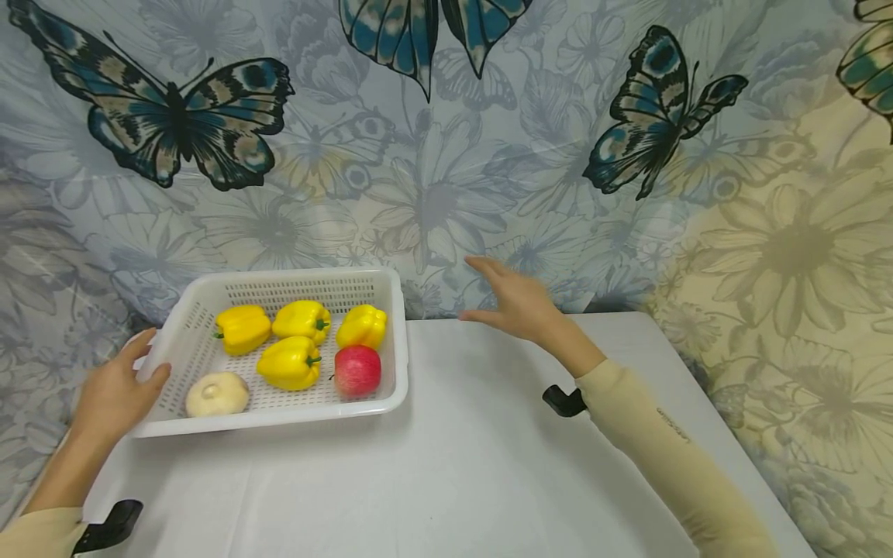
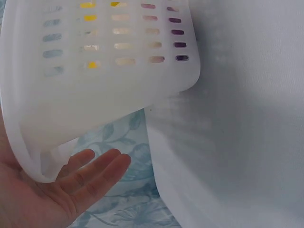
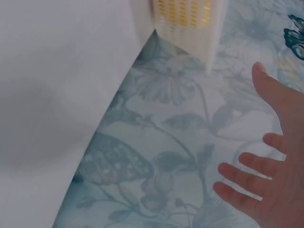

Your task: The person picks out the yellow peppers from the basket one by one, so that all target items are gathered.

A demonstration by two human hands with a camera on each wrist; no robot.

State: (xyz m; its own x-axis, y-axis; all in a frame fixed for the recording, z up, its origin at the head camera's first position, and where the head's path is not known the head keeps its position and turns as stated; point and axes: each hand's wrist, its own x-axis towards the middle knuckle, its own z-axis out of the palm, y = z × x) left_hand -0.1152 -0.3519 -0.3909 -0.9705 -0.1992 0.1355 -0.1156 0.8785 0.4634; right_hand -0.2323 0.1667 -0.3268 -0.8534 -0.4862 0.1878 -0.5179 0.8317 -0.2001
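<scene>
A white plastic basket (image 1: 272, 422) with slotted walls sits at the table's left back. In it lie several yellow bell peppers (image 1: 289, 363), a red apple (image 1: 358, 371) at the front right and a pale round bulb-like vegetable (image 1: 217, 394) at the front left. My left hand (image 1: 120, 395) is at the basket's left end, thumb by the rim. The left wrist view shows its fingers (image 2: 97, 180) straight beneath the rim. To the basket's right and apart from it, my right hand (image 1: 516, 302) hovers near the table's back edge, holding nothing, thumb and fingers spread.
A white-covered table (image 1: 474, 457) extends right and forward of the basket. Behind it hangs a butterfly-patterned cloth (image 1: 432, 194). Part of the basket (image 3: 185, 35) juts past the table's edge in the right wrist view. Black wrist mounts (image 1: 563, 401) show at both sleeves.
</scene>
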